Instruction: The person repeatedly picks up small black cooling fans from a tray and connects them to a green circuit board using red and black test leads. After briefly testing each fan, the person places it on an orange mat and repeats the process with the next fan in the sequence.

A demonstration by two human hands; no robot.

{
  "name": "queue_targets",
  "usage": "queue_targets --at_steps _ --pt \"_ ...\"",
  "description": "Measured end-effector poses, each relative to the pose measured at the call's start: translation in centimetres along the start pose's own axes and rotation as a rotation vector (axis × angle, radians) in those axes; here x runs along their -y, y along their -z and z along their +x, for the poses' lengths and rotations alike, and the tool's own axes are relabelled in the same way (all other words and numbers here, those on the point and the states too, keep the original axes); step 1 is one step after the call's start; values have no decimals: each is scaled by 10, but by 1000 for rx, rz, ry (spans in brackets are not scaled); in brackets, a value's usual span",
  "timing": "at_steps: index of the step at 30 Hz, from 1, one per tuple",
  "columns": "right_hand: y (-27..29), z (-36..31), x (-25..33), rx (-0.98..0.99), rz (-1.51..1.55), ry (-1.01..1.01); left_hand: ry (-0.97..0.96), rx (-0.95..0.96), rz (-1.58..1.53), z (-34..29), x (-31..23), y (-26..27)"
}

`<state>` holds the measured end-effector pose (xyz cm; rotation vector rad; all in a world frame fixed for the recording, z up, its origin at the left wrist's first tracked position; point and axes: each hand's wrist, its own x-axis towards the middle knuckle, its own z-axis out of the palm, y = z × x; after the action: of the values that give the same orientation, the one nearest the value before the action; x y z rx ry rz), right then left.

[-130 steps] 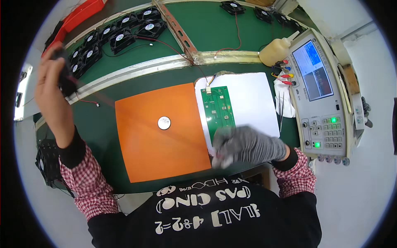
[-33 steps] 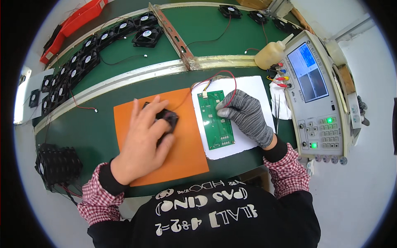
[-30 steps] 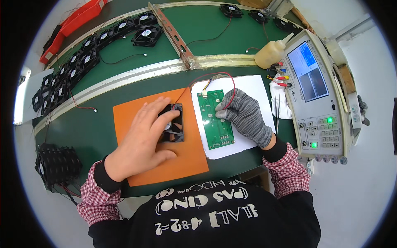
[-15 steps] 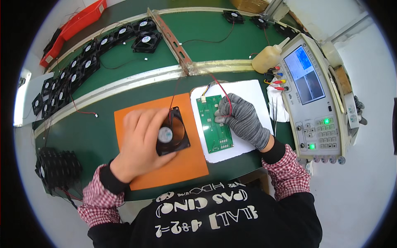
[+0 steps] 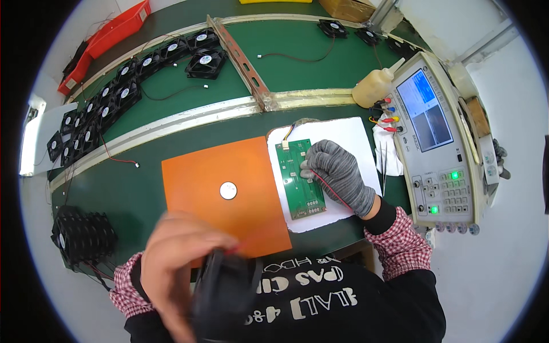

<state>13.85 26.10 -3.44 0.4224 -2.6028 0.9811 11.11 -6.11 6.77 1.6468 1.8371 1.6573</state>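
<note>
My left hand [image 5: 177, 257], bare and smeared by motion, grips a black square cooling fan [image 5: 226, 294] close to my chest. In my gloved right hand [image 5: 340, 174], thumb and fingers pinch the end of a thin red and black wire [image 5: 330, 188], over a green circuit board [image 5: 297, 188]. The wire's connector is hidden by the fingers. A white plug with coloured leads sits at the board's top edge. The board lies on a white pad [image 5: 349, 128]. Left of it, a small round pale disc [image 5: 228, 190] rests on an orange mat [image 5: 194, 183].
Several black fans [image 5: 126, 94] stand in rows at the back left, with trailing wires. More fans are stacked [image 5: 86, 234] at the near left. A tester with a screen [image 5: 429, 126] and a yellowish squeeze bottle [image 5: 373, 87] occupy the right. Tweezers [image 5: 384, 166] lie beside the pad.
My left hand has lifted the fan off the orange mat and toward my chest. The pale disc now shows bare on the mat. My right hand stays at the board; its wire now trails toward me.
</note>
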Motion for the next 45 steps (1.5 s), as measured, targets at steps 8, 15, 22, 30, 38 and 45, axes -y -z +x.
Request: queue_targets --at_steps 8,15,22,30,38,45 --pt "3 -8 7 -110 73 -22 -234 -360 883 127 118 18" --pt "5 -3 9 -161 298 -58 661 -313 1305 120 249 101" --pt "14 3 34 -216 -40 183 165 -99 714 88 106 26" --pt "-8 -1 46 55 -53 456 -45 512 217 18 38 -2" --pt "27 1 15 -51 -302 61 105 -537 1368 -15 40 49" --pt "9 -2 9 5 340 -253 302 -43 471 -11 65 -13"
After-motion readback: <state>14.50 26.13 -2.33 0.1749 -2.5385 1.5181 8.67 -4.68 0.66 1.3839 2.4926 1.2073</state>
